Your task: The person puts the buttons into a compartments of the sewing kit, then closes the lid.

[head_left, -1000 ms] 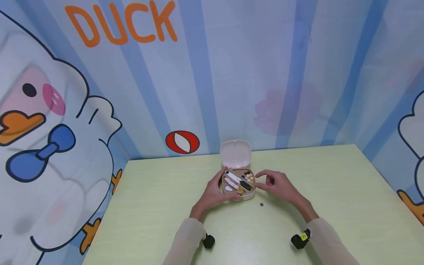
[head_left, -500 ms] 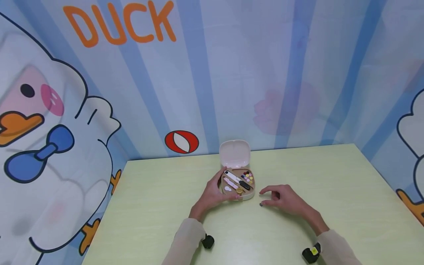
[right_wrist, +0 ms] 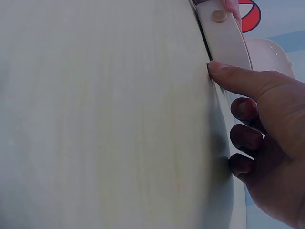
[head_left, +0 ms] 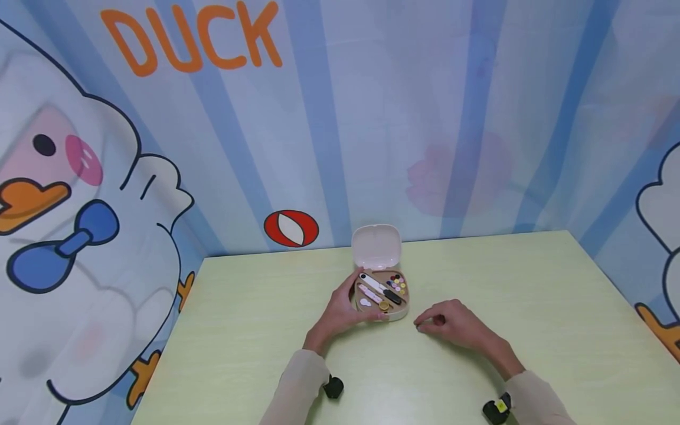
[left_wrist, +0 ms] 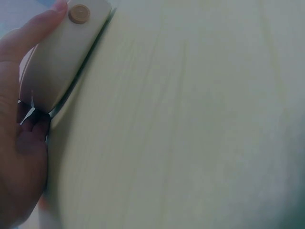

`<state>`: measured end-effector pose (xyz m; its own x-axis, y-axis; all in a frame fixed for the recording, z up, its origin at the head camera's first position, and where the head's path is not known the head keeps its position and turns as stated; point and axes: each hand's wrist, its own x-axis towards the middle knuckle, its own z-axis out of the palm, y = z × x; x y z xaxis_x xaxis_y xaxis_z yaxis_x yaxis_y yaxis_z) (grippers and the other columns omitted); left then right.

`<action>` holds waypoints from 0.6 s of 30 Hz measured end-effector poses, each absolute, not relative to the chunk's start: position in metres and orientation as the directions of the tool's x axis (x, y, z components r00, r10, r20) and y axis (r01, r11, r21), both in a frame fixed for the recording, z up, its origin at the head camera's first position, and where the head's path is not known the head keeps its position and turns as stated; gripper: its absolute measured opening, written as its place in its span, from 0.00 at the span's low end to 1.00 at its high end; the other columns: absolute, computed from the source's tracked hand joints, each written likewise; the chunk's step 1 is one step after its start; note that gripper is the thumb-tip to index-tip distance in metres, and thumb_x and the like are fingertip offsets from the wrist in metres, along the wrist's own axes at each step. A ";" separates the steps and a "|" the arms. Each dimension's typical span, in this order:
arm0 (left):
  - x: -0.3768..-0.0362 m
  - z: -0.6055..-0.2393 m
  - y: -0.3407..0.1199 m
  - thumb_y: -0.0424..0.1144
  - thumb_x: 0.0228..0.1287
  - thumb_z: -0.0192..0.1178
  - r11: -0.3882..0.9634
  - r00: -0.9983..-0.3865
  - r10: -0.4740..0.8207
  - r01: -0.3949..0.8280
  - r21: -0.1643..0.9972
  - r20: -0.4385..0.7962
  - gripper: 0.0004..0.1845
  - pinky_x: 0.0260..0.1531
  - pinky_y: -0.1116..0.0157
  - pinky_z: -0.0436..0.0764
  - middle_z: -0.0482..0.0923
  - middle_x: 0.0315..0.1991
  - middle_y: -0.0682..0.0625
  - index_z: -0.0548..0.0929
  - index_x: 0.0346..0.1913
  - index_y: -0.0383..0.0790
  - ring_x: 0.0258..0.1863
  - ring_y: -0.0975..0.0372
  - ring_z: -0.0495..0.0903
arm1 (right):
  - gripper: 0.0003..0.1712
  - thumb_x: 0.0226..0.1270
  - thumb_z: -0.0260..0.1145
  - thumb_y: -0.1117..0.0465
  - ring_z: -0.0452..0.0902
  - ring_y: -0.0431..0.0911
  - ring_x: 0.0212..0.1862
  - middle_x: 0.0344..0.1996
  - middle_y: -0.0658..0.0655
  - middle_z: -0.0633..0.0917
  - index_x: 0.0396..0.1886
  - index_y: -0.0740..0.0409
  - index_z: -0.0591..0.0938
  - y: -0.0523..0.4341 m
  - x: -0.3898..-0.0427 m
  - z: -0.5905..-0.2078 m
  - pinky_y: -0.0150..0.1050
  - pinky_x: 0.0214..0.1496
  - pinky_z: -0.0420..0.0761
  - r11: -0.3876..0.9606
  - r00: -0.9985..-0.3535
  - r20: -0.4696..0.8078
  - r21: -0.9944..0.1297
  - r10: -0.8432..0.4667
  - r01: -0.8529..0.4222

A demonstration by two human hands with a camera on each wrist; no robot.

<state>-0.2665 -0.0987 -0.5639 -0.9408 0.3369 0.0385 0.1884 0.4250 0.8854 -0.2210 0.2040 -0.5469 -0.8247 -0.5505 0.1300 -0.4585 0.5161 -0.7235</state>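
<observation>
A small case (head_left: 396,315), looking like a sewing kit, stands on the table with its pale lid (head_left: 377,247) raised. My left hand (head_left: 341,308) grips its left side, thumb along the front; in the left wrist view the thumb lies near a round tan catch (left_wrist: 79,14). Inside lie a white-and-black tool (head_left: 379,288), a pink-and-white tool (head_left: 370,293), a gold round piece (head_left: 384,306), white pieces (head_left: 365,302) and several coloured buttons (head_left: 396,284). To the right of the case, my right hand (head_left: 459,324) pinches a small dark button (right_wrist: 208,67) low over the table, mostly hidden by the fingertips.
The pale wood-grain table (head_left: 255,330) runs back to a blue striped curtain (head_left: 361,118) printed with a duck. Black wrist cameras sit at both cuffs, the left camera (head_left: 333,388) and the right camera (head_left: 496,409).
My right hand has left the case's right side, moved down toward the front, and closed finger and thumb on the dark button that lay on the table. The left hand keeps its hold.
</observation>
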 end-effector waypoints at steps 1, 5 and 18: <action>-0.266 -0.564 -0.099 0.58 0.46 0.83 0.425 -0.941 0.337 0.188 0.886 0.038 0.64 0.75 0.49 0.62 0.57 0.81 0.53 0.55 0.84 0.57 0.79 0.57 0.57 | 0.06 0.68 0.75 0.62 0.66 0.33 0.24 0.27 0.41 0.85 0.42 0.53 0.93 0.204 -0.221 -0.547 0.29 0.26 0.68 0.515 -0.824 0.136 -0.721 -0.551 -0.463; -0.266 -0.563 -0.098 0.58 0.46 0.83 0.428 -0.940 0.339 0.189 0.884 0.036 0.65 0.75 0.49 0.62 0.57 0.81 0.52 0.54 0.84 0.56 0.79 0.56 0.57 | 0.04 0.68 0.75 0.62 0.66 0.32 0.23 0.24 0.40 0.83 0.40 0.52 0.93 0.204 -0.220 -0.545 0.29 0.26 0.68 0.510 -0.818 0.156 -0.713 -0.554 -0.482; -0.266 -0.563 -0.098 0.57 0.47 0.83 0.417 -0.941 0.335 0.189 0.889 0.043 0.64 0.75 0.49 0.62 0.58 0.81 0.51 0.54 0.84 0.56 0.79 0.55 0.57 | 0.05 0.67 0.75 0.64 0.66 0.34 0.24 0.18 0.41 0.73 0.35 0.49 0.88 0.201 -0.220 -0.539 0.31 0.29 0.70 0.556 -0.833 0.090 -0.704 -0.547 -0.442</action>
<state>-0.2656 -0.0984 -0.5625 -0.9411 0.3354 0.0426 0.1888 0.4168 0.8892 -0.2199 0.2010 -0.5387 -0.8325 -0.5465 0.0904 -0.4417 0.5564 -0.7038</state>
